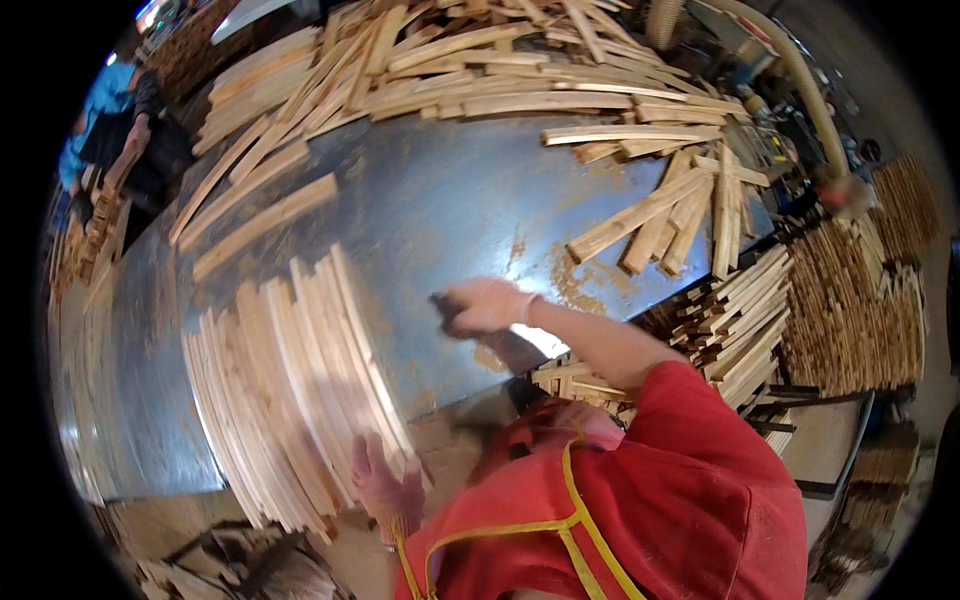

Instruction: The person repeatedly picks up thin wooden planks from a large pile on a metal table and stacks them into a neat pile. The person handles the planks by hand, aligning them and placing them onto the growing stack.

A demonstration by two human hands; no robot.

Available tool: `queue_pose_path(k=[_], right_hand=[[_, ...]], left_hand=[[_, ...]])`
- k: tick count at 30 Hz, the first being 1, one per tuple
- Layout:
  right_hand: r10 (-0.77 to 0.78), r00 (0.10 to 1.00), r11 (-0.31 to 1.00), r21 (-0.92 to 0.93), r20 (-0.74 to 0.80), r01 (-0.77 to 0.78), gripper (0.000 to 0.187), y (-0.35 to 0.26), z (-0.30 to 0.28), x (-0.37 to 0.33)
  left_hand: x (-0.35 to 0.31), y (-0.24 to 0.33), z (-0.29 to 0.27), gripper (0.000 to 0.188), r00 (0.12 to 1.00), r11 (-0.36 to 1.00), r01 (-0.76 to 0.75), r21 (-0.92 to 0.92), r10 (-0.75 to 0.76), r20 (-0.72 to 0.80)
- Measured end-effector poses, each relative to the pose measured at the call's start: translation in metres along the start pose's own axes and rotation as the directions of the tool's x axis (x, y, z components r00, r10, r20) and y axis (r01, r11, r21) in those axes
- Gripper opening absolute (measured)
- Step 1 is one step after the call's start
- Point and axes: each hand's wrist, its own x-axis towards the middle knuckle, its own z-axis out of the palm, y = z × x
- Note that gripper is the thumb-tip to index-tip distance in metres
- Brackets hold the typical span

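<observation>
A row of pale wooden strips (285, 390) lies side by side on the metal-topped table (430, 220), its near ends jutting past the front edge. My left hand (385, 488), in a light knitted glove, is at the near right end of this row, fingers stretched out and touching or just over the strips. Out over the metal to the right of the row, my right hand (488, 305), also gloved, is closed round a small dark object (446, 312). Blur hides what kind of thing that is.
Loose strips (480, 80) are heaped along the far side, with more (670, 215) at the far right. Two single strips (265, 225) lie at the left. Stacked wood (850, 310) stands right, below a hose (810, 90). Another person (105, 120) handles wood at far left.
</observation>
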Motion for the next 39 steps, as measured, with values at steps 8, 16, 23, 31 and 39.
queue_pose_path(k=[8,16,23,31,39], right_hand=[[0.445,0.888,0.541,-0.756,-0.115,-0.369,0.056,0.214,-0.12,-0.073],[-0.093,0.987,0.921,-0.388,-0.134,0.034,0.049,0.163,-0.178,0.022],[0.069,0.583,0.649,-0.407,-0.81,-0.643,0.073,0.327,-0.332,0.092],[0.433,0.642,0.796,-0.066,-0.633,-0.602,0.075,0.334,-0.278,0.049],[0.377,0.899,0.912,0.256,-0.223,-0.319,0.111,0.175,-0.128,-0.019]], left_hand=[[0.073,0.076,0.033,0.078,0.973,0.991,-0.126,-0.044,0.132,0.187],[0.188,0.209,0.105,0.072,0.856,0.885,-0.461,-0.067,0.463,0.231],[0.192,0.204,0.154,0.073,0.882,0.956,-0.26,0.139,0.176,0.438],[0.113,0.136,0.122,0.056,0.779,0.711,0.537,-0.454,-0.212,0.59],[0.104,0.151,0.106,0.056,0.688,0.076,0.702,-0.708,-0.329,0.647]])
